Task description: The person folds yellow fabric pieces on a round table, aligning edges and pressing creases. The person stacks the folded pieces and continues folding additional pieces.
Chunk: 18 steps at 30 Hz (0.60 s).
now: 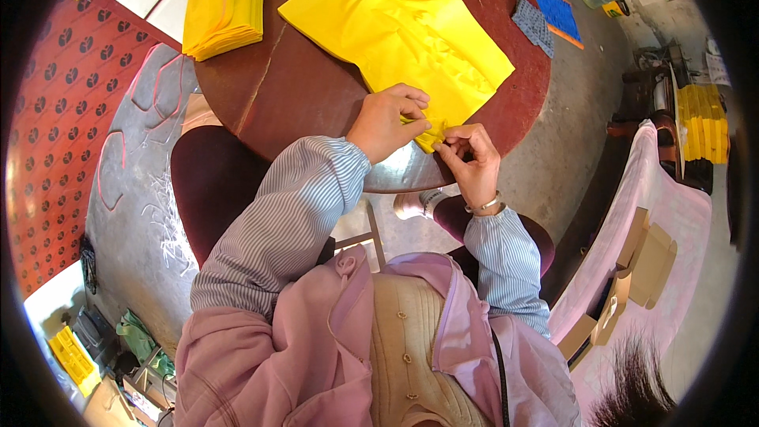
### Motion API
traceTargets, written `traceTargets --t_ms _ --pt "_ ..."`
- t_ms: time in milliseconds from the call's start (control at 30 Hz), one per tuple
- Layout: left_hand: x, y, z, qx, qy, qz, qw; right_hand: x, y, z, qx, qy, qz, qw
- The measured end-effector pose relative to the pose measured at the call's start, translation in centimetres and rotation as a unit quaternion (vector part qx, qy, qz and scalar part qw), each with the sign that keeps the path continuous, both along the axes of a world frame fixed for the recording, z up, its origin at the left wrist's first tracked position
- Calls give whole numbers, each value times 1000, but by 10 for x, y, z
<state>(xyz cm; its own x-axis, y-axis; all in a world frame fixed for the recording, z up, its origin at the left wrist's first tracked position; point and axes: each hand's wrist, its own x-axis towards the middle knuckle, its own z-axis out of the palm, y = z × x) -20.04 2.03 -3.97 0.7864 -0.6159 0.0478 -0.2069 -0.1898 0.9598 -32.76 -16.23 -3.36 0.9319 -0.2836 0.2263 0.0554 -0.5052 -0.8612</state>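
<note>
A sheet of bright yellow fabric [411, 32], creased across its middle, lies spread on the round dark red table [304, 103]. Its near corner is gathered between my two hands, close to the table's front edge. My left hand [390, 119] pinches the gathered yellow fabric from the left, fingers curled over it. From the right, my right hand [472, 160] grips the same corner between thumb and forefinger. The folds there hide whatever else the fingertips may hold. Striped sleeve covers reach down to both wrists.
A thick stack of folded yellow fabric [225, 8] sits at the table's far left. A grey patterned cloth [534, 25] and a blue mat [556, 12] lie at its right edge. An opened cardboard box [652, 265] rests on a pink-covered surface [686, 213] to the right.
</note>
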Motion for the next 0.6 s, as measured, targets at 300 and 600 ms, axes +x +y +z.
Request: traceTargets --t_ms 300,600 --pt "2 2 -1 -2 -5 -12 1000 3 -2 4 -49 -26 17 998" --pt "7 8 2 8 -3 -46 999 2 -2 4 5 20 6 1000"
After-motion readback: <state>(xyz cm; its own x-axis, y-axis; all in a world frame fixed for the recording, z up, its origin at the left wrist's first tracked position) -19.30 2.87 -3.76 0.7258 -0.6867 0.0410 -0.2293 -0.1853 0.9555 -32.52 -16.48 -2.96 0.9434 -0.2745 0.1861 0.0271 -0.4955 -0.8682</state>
